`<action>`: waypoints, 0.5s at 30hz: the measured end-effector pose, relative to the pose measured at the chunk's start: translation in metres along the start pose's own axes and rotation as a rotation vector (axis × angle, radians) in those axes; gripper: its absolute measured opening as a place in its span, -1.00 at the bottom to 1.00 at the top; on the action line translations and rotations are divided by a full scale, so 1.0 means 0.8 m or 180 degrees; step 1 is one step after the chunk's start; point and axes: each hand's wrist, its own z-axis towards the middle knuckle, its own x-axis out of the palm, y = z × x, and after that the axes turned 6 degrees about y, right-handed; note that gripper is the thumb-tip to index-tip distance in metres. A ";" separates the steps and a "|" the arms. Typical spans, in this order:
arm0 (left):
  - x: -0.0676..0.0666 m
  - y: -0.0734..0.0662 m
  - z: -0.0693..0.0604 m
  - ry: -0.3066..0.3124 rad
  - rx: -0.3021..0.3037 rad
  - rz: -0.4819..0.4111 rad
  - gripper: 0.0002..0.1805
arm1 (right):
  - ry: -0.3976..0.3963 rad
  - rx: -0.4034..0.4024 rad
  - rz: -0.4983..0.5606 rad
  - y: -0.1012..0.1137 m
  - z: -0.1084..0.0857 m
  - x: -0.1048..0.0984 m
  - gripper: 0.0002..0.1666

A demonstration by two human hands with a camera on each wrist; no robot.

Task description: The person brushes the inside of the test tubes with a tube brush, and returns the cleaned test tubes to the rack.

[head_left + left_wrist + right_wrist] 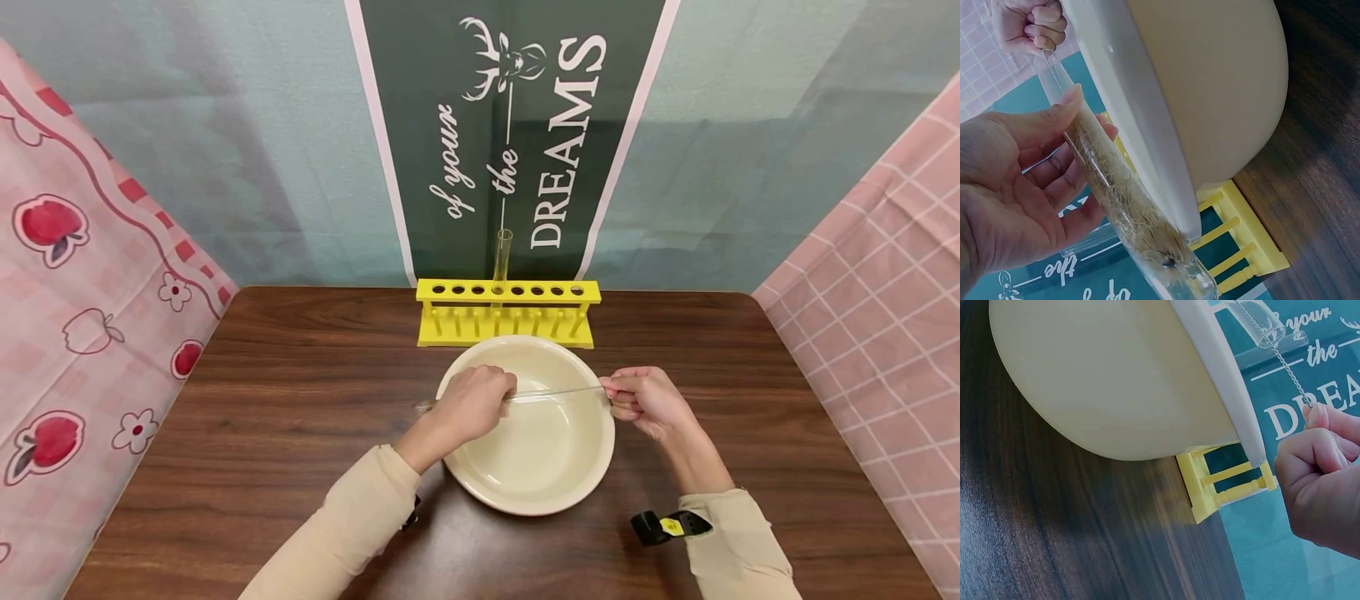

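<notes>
Gripping a glass tube (1094, 165) near the centre of the head view, my left hand (471, 406) has its thumb on one side and its fingers on the other. My right hand (649, 402), right of centre, pinches the twisted-wire handle of a brush (1292, 374) between thumb and forefinger. The brush reaches into the tube: in the left wrist view its brown bristles fill the lower part, with a dark tip near the closed end at lower right. A stretch of bare wire runs from the tube's mouth to my right fingertips.

Both lie almost level above a cream basin (534, 450) in the middle of the head view, the tube's closed end passing beyond the left rim and my right hand at the right rim. A cream sleeve covers each forearm, and a black strap (651, 528) with a yellow label sits by my right cuff at lower right.

Just behind the basin stands a yellow rack (506, 340), with a second tube (502, 257) upright in one of its holes. Dark wood-grain tabletop (300, 375) spreads beneath, and a green lettered panel (427, 125) hangs at top centre.
</notes>
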 end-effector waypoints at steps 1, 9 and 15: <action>0.000 0.000 0.000 0.0002 -0.0007 0.0000 -0.83 | -0.0004 -0.0001 0.0014 0.000 0.000 0.000 -0.52; 0.000 0.004 -0.003 0.0001 -0.0036 -0.0011 -0.92 | 0.0011 -0.0048 0.0097 -0.001 -0.001 -0.004 -0.53; -0.001 0.008 -0.006 -0.0042 0.0002 -0.0029 -0.90 | -0.0032 -0.0067 0.0097 -0.001 -0.003 -0.007 -0.54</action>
